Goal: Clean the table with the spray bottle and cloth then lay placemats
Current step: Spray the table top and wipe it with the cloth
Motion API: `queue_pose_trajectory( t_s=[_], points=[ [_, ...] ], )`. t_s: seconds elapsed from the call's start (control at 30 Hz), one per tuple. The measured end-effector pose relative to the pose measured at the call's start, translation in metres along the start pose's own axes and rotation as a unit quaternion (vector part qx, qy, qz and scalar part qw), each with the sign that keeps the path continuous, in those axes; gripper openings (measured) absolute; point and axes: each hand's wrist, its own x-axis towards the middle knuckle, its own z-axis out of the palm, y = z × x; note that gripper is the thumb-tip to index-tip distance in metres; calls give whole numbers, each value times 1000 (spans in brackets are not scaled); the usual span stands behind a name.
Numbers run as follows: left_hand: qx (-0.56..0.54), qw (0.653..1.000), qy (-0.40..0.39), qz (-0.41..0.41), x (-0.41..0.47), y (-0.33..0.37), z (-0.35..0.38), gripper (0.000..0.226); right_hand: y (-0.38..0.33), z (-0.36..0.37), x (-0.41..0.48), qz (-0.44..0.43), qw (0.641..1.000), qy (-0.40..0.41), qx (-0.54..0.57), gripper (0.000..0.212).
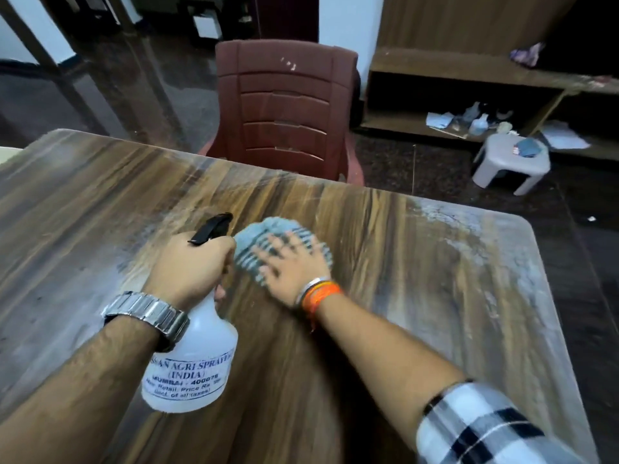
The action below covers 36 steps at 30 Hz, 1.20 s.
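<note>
Table [418, 262]: wood-grain top filling the lower and middle frame; pale dusty or wet streaks along its far edge and right side.
Shelf unit [452, 72]: brown, upper right of the frame; its low open compartment holds loose papers, a few small bottles and other bits too blurred to name.
Chair [284, 108]: dark red plastic, top centre, pushed up against the table's far edge.
Stool [509, 162]: small and pale, on the floor at the right, just in front of the shelf unit; a blue-grey item lies on its top.
Spray bottle [194, 356]: white, translucent, black trigger head, blue printed label; held tilted above the table at lower left of centre, nozzle toward the far side. How full it is cannot be told.
Cloth [264, 229]: grey-blue, bunched, lying on the table at centre frame, just right of the nozzle.
Left hand [191, 266]: wrapped round the spray bottle's neck; a metal watch [150, 313] on the wrist.
Right hand [291, 262]: fingers spread flat, pressing on the cloth; orange and silver bands [318, 293] at the wrist.
</note>
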Motion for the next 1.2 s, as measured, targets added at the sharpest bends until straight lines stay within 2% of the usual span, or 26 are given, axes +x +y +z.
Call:
queue_pose_trajectory(
  t_s=[0.1,0.2,0.3,0.4,0.47,0.53,0.67,0.73,0.8,0.9,1.1,1.2],
  points=[
    [11,1000,-7,-1,-12,7,20,34,127,-25,-4,189,982,26,15,50],
    [15,1000,-7,14,-19,14,44,27,234,-45,-44,356,933,34,44,52],
    [21,999,-20,22,-25,23,67,16,287,-50,-103,471,878,43,75,53],
    [22,998,-48,30,-36,39,83,19,304,-52,-143,530,840,59,97,54],
    [26,997,-58,37,-42,48,90,18,297,-54,-146,536,837,52,98,54],
    [26,997,-63,44,-49,57,97,18,275,-54,-132,498,863,42,71,53],
    [40,995,-66,61,-58,65,117,17,197,-39,-70,262,965,3,29,53],
    [51,994,-70,62,-63,68,127,17,149,-31,-53,157,987,-29,31,53],
    [63,993,-80,62,-68,71,138,19,138,-29,-52,111,992,-39,37,52],
    [65,991,-100,61,-72,76,158,19,187,-36,-63,131,991,-17,13,53],
    [60,989,-112,79,-75,88,197,16,302,-51,-119,340,939,23,51,56],
    [32,992,-101,64,-77,99,206,14,315,-51,-139,377,924,30,58,56]
  ],
)
